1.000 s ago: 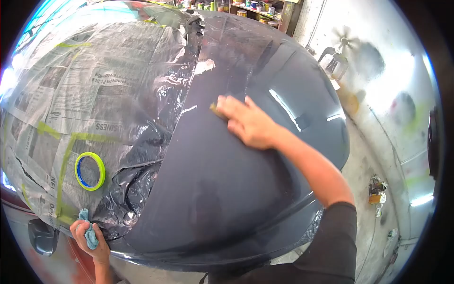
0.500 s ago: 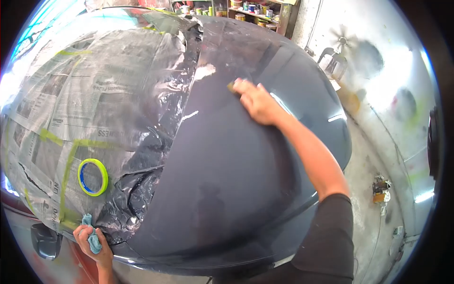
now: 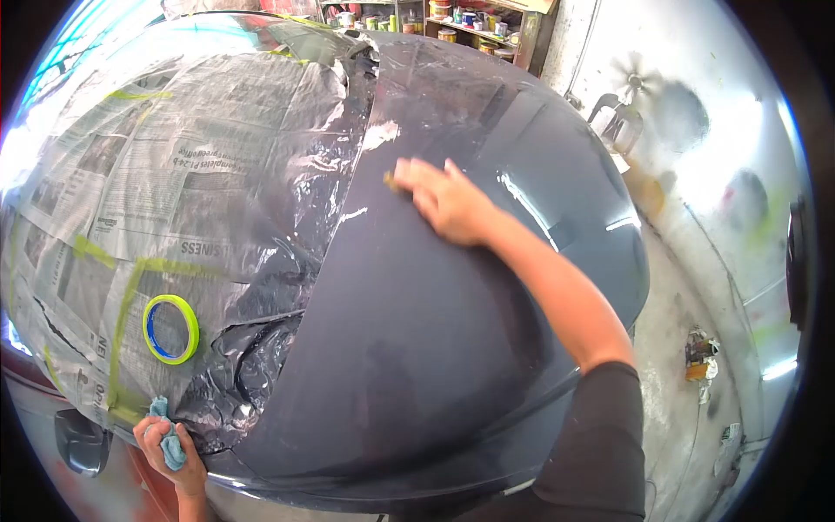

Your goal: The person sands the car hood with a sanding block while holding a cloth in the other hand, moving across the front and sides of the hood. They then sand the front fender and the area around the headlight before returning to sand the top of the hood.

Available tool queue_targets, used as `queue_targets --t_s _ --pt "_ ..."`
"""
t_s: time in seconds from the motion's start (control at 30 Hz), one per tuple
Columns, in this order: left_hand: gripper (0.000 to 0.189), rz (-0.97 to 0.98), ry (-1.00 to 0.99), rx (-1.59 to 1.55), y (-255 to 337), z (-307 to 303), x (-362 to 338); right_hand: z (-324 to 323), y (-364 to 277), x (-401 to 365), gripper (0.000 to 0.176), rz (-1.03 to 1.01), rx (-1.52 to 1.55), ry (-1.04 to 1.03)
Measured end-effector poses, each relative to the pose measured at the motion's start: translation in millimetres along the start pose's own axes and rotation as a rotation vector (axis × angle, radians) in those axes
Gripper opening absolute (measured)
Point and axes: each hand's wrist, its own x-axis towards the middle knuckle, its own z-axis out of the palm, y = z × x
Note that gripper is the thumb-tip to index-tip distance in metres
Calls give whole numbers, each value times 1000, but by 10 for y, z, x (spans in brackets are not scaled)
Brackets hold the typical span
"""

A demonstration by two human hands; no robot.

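Note:
My right hand point(image 3: 444, 202) is pressed low over the dark grey car hood point(image 3: 409, 313), slightly smeared by motion. Under its fingertips shows the edge of a small yellowish-brown pad point(image 3: 390, 181); the rest of it is hidden by the fingers. At the hood's near left corner, my left hand point(image 3: 178, 461) is closed around a crumpled light-blue cloth point(image 3: 172, 445). That hand rests by the edge of the black plastic sheeting point(image 3: 248, 365). Up the hood, pale bare patches point(image 3: 380, 135) lie along the line where sheeting meets paint.
Newspaper masking point(image 3: 174, 200) with yellow-green tape covers the windshield side. A roll of masking tape point(image 3: 171, 330) lies on it. A side mirror point(image 3: 83, 442) sticks out at lower left. Shelves with cans point(image 3: 474, 35) stand behind, and a fan point(image 3: 633, 80) is by the right wall.
My right hand has slid left and slightly toward me across the hood with the pad. My left hand and the cloth stay nearly in place.

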Motion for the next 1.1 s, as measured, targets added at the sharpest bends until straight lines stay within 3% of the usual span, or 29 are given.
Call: queue_targets --t_s 0.07,0.17,0.3,0.37,0.43,0.53,0.63,0.7,0.8,0.87,1.0,1.07,1.1 --pt "24 3 2 0 16 -11 3 -18 338 518 52 168 11 -72" --pt "23 6 8 -11 12 -7 5 154 219 488 56 215 -86 -1" --pt "23 10 -2 -14 3 -13 14 18 -486 -485 56 -45 -5 -42" --pt "23 1 -13 -10 22 -24 10 -113 -441 -691 52 -26 25 -116" --pt "23 4 -10 -16 15 -16 1 -67 -7 -395 49 66 49 6" --pt "24 1 6 -16 6 -24 -1 -75 710 399 53 347 -33 14" --pt "24 18 -10 -35 24 7 45 113 522 432 55 424 -118 83" --pt "24 3 21 -3 65 46 60 -26 142 -38 56 102 -142 58" --pt "38 74 37 59 193 -25 211 -310 -815 -580 59 -28 -7 -110" --pt "37 120 63 -2 141 -26 264 -279 -567 -525 63 -7 52 -175" --pt "36 70 49 38 115 -119 157 123 205 380 50 134 68 18" --pt "35 48 26 33 155 -103 164 263 166 448 46 -35 51 174" --pt "36 32 48 42 171 -82 157 121 -230 304 44 -72 59 209"
